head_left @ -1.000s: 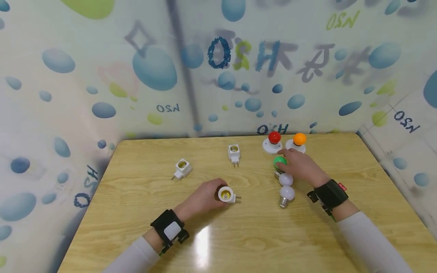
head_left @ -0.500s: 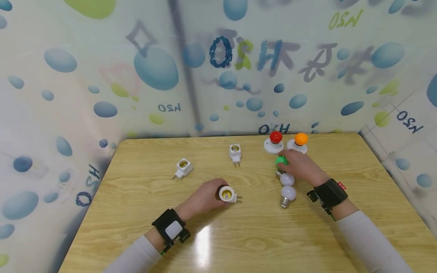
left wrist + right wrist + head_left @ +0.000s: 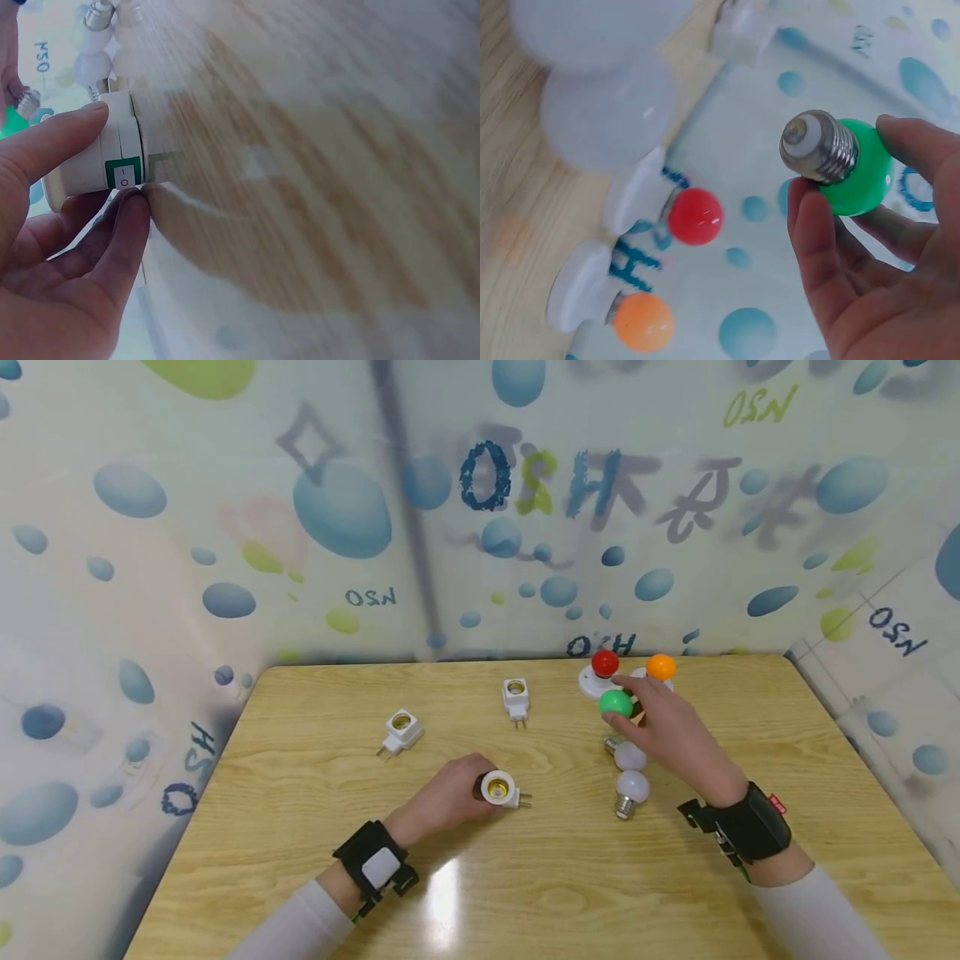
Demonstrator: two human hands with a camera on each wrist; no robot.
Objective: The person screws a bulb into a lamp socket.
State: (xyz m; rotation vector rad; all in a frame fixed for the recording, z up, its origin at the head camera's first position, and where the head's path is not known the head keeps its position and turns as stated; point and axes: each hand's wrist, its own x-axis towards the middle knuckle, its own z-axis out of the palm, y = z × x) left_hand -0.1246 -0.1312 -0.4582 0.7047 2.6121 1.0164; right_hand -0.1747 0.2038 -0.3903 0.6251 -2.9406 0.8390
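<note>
My right hand (image 3: 671, 727) pinches a green light bulb (image 3: 861, 169) between thumb and fingers, lifted off the table. Its metal screw base points away from the palm in the right wrist view. With thumb and fingers, my left hand (image 3: 450, 789) grips a round white plug-in lamp socket (image 3: 498, 787), opening upward, prongs to the right. A switch with a green surround (image 3: 124, 173) shows on that socket's side in the left wrist view. Two white bulbs, a nearer one (image 3: 632, 787) and a farther one (image 3: 630, 756), lie just below the right hand.
Two square plug-in sockets, one left (image 3: 403, 731) and one at the middle back (image 3: 515, 700), lie on the wooden table (image 3: 322, 718). A red bulb (image 3: 605, 663) and an orange bulb (image 3: 661, 667) stand in round white bases at the back right, against the patterned backdrop.
My right hand has raised the green bulb off the table, away from the white bulbs, and its wrist has shifted right. The left hand keeps holding the socket in place.
</note>
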